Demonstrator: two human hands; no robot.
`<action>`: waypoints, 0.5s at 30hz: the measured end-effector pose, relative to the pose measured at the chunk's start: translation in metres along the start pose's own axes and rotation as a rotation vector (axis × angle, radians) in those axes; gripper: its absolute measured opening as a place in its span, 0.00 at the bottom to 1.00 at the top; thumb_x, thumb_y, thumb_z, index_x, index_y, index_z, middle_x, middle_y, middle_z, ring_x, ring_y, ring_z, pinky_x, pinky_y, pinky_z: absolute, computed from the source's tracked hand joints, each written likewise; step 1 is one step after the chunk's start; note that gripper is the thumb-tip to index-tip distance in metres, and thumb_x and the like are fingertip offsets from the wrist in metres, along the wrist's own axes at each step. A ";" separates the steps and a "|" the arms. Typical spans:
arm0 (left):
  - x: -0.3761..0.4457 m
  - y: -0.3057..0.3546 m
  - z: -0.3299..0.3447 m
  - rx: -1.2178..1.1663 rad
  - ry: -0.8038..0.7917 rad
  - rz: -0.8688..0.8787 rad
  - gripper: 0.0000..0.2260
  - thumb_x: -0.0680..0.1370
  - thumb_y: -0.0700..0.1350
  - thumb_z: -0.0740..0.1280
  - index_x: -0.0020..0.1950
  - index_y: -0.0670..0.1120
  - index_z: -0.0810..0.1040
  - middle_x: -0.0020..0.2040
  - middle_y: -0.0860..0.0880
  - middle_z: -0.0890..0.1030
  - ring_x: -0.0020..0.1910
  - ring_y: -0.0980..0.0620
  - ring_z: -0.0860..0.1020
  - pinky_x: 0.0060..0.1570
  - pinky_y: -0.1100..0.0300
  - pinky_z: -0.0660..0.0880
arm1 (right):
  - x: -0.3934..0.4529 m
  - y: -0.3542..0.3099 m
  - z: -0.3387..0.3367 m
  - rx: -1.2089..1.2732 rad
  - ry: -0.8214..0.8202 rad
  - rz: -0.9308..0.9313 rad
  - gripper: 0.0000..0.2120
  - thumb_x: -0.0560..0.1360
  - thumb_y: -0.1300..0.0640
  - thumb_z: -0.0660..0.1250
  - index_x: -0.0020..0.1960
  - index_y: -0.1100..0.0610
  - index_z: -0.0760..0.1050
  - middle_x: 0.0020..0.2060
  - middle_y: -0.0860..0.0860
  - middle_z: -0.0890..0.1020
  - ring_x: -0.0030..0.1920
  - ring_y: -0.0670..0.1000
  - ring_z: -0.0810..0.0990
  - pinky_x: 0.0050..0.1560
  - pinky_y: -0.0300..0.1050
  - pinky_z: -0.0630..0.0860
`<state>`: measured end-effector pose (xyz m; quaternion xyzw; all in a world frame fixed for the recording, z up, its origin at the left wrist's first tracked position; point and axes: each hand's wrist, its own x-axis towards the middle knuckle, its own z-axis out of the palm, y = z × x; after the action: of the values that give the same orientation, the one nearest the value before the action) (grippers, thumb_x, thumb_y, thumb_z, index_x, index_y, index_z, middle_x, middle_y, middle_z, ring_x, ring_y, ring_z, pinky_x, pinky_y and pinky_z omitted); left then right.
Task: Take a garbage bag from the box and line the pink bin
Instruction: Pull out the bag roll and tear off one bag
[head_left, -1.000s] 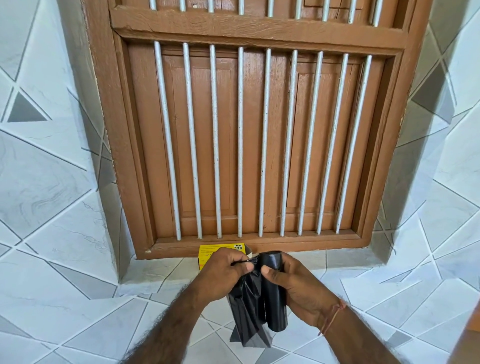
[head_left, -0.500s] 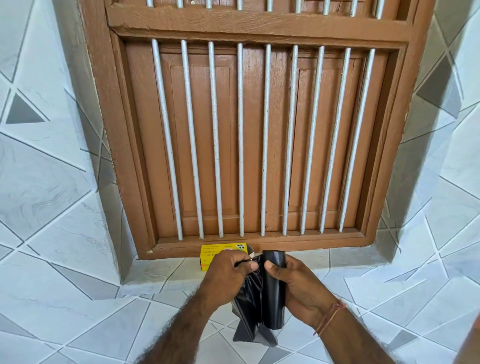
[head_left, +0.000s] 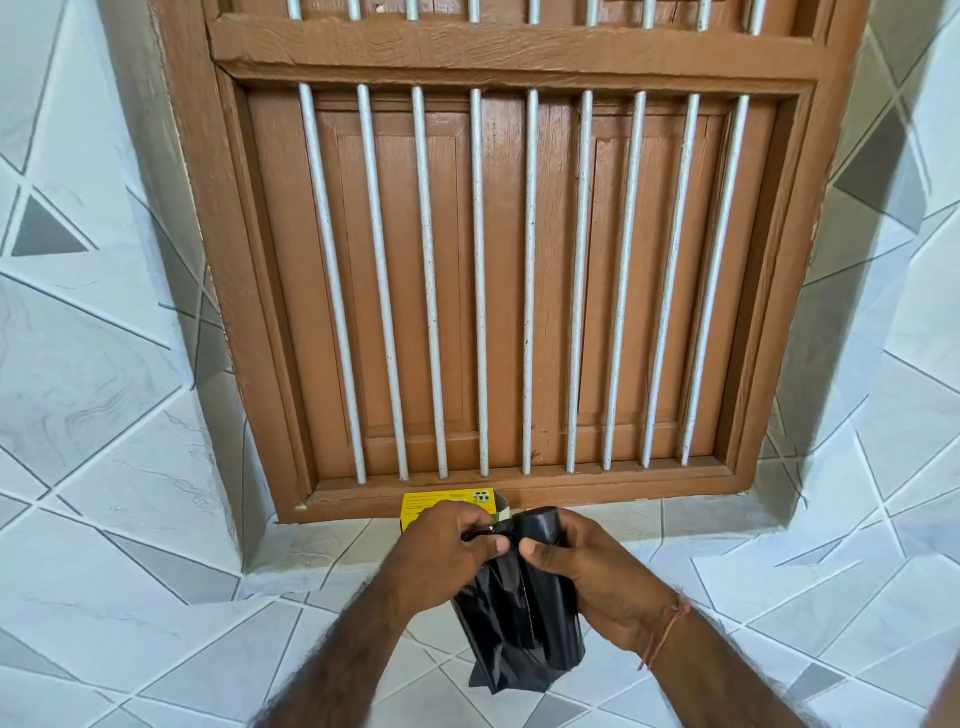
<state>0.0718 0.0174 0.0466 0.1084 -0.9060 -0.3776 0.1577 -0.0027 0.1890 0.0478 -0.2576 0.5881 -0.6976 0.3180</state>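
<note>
So the black plastic garbage bag roll (head_left: 540, 587) is held upright at about 6 o'clock in the view, with a loose bag hanging off its left side. The right hand (head_left: 597, 577) has its fingers curled around the roll, thumb pressed on the front. The left hand (head_left: 441, 545) pinches the loose bag's top edge, fingers bunched tight together. Just behind the left hand, toward 12 o'clock, the small yellow cardboard box (head_left: 441, 501) sits on the tiled ledge (head_left: 727, 525), up against the brown wooden barred window frame (head_left: 519, 260).
</note>
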 end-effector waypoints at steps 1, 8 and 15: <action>0.000 0.001 -0.002 -0.016 -0.028 -0.001 0.11 0.71 0.56 0.71 0.39 0.49 0.80 0.34 0.48 0.80 0.36 0.49 0.77 0.38 0.56 0.73 | 0.000 -0.001 -0.001 -0.011 0.006 0.005 0.12 0.74 0.65 0.68 0.57 0.63 0.77 0.52 0.62 0.84 0.51 0.59 0.83 0.50 0.50 0.79; -0.001 0.008 0.003 -0.072 0.070 0.070 0.13 0.75 0.46 0.70 0.32 0.46 0.75 0.28 0.52 0.70 0.30 0.54 0.67 0.35 0.57 0.66 | 0.001 -0.002 0.002 0.042 0.010 0.015 0.12 0.75 0.64 0.67 0.57 0.62 0.78 0.49 0.59 0.84 0.50 0.58 0.83 0.52 0.52 0.78; -0.007 0.000 0.016 -0.211 0.258 0.075 0.14 0.73 0.40 0.71 0.29 0.47 0.73 0.27 0.55 0.70 0.29 0.57 0.68 0.36 0.57 0.67 | 0.002 0.000 0.010 0.187 -0.031 -0.009 0.10 0.71 0.65 0.69 0.53 0.61 0.80 0.46 0.59 0.85 0.47 0.57 0.83 0.51 0.50 0.78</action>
<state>0.0719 0.0302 0.0344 0.1051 -0.8369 -0.4474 0.2972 0.0033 0.1805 0.0493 -0.2399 0.5143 -0.7469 0.3466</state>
